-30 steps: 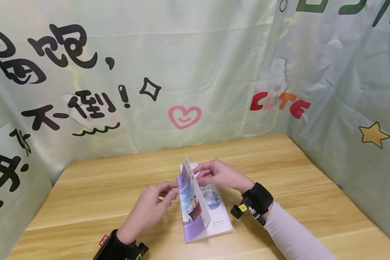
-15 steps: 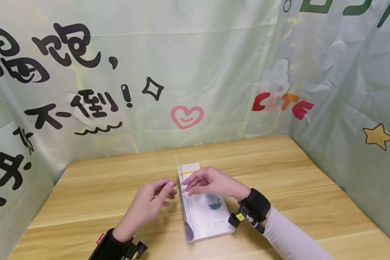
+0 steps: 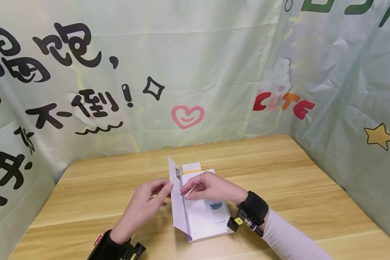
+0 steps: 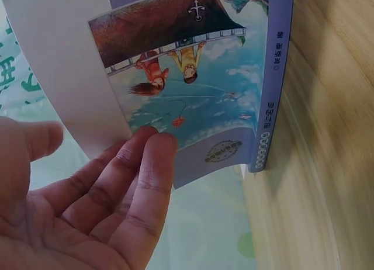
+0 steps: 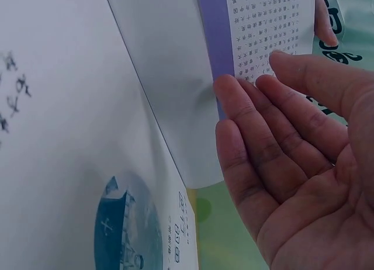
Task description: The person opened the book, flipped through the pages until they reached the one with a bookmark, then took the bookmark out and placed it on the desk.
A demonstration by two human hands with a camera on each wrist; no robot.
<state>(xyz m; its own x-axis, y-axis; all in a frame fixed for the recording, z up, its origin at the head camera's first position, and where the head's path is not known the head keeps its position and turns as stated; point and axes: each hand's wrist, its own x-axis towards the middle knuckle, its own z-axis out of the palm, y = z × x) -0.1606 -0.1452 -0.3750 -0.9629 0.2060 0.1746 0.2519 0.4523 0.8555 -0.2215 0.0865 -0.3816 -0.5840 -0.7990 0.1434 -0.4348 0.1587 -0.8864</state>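
A book point(image 3: 206, 224) lies on the table with its front cover point(image 3: 178, 213) raised along the spine at the left. The cover is purple outside, with a picture point(image 4: 175, 71) of two children at a ship's rail. My left hand point(image 3: 146, 202) touches the cover's outer face with nearly straight fingertips. On the inner side, my right hand point(image 3: 209, 187) has its relaxed fingers against the cover's folded-in flap point(image 5: 266, 30), which bears printed text. Below that hand shows a white title page with a small blue ship picture point(image 5: 128, 229).
A white card-like piece with a yellow band point(image 3: 191, 168) shows beyond the book's far edge. The wooden table point(image 3: 279, 173) reaches a printed cloth backdrop point(image 3: 214, 72) at the back and sides. Each wrist wears a black strap with a camera.
The front cover has swung left, from leaning over the title page to standing open past the spine. My right hand has followed it left and slightly nearer; my left hand has shifted slightly left.
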